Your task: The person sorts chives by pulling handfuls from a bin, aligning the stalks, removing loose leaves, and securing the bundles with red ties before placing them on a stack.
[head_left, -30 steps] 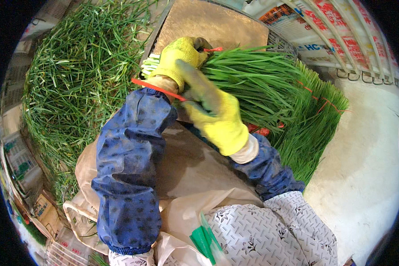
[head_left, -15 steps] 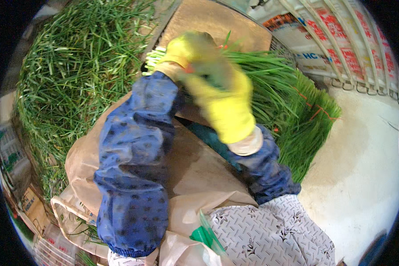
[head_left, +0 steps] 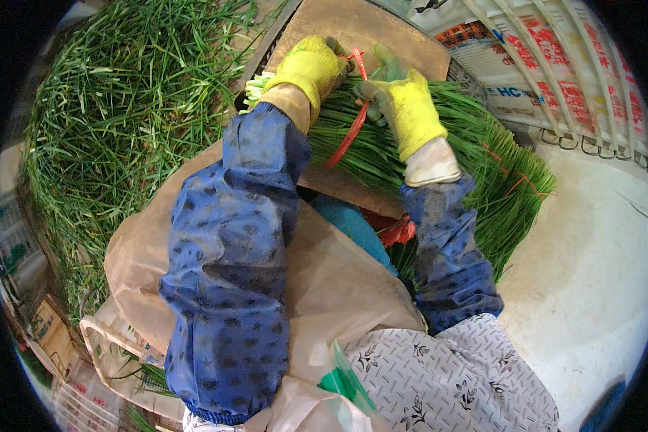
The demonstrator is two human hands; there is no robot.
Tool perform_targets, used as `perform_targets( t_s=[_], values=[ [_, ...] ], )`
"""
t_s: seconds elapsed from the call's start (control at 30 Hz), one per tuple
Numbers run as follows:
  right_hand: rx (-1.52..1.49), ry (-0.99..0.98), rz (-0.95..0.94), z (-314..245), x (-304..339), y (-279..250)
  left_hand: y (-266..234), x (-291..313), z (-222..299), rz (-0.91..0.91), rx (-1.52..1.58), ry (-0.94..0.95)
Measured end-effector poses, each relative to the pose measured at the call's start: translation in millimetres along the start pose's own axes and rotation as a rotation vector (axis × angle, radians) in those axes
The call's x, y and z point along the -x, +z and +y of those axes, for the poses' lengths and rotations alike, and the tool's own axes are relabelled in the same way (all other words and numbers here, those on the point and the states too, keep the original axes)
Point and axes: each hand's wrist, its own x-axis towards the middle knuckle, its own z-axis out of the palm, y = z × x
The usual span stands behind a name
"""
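Note:
A thick bundle of garlic chives (head_left: 363,155) lies crosswise on a brown board (head_left: 363,32), its pale cut ends at the left. Around its middle runs a red plastic tie (head_left: 348,139), whose upper part stands up between my hands. My left hand (head_left: 311,70), in a yellow glove, is closed at the far side of the bundle, fingertips at the tie. Just to the right, my gloved right hand (head_left: 403,108) pinches the tie above the leaves. Part of each hand's fingers is hidden.
Loose green leaves (head_left: 137,108) heap up at the left. More bundled chives with thin red ties (head_left: 511,183) lie at the right beside a whitish surface (head_left: 576,266). Red strips (head_left: 396,230) hang below the board. A white basket (head_left: 97,345) stands at lower left.
The red tie now shows around the bundle. My right hand has moved up and to the right, away from the left hand, which has shifted slightly right.

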Motion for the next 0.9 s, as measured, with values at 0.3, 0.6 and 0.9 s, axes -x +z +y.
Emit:
perform_targets(
  t_s=[0.3,0.6,0.9],
  values=[
    [-0.088,0.136,-0.072,-18.8,5.5,-5.1,5.9,-1.2,0.6,0.058,-0.037,-0.027],
    [-0.12,0.118,-0.136,-15.6,4.3,-6.5,6.3,4.2,-2.6,0.101,-0.021,-0.032],
    [-0.215,0.15,-0.083,-5.3,-1.9,-4.0,12.2,7.4,-5.3,0.102,0.028,0.019]
  ],
)
